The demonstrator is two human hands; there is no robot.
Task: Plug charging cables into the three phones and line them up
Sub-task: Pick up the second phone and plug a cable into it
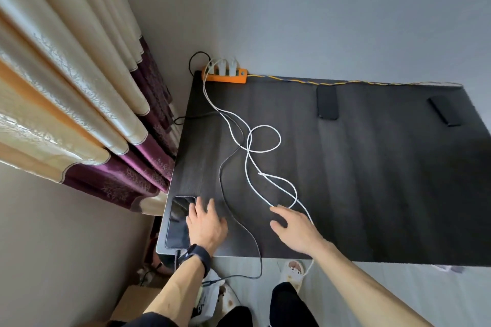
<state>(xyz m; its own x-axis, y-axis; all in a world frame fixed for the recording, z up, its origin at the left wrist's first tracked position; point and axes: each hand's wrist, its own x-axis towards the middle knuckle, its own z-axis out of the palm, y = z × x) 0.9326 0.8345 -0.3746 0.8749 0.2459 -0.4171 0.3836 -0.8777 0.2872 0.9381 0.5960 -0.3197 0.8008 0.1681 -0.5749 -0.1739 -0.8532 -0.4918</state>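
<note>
A dark phone [177,220] lies at the near left corner of the black table [372,180], with a dark cable running off the table edge below it. My left hand [206,225] rests flat on the phone's right side, fingers spread. My right hand [295,228] hovers open over the table, fingers touching a white cable [249,164] that loops across the top. A grey cable [225,194] curves between my hands and hangs over the front edge. Two more dark phones lie far back: one [327,102] at the middle, one [443,111] at the right.
An orange power strip [225,75] with white chargers sits at the table's far left corner against the grey wall. Curtains [79,87] hang at the left. Below the front edge are my legs, slippers and a bag on the floor.
</note>
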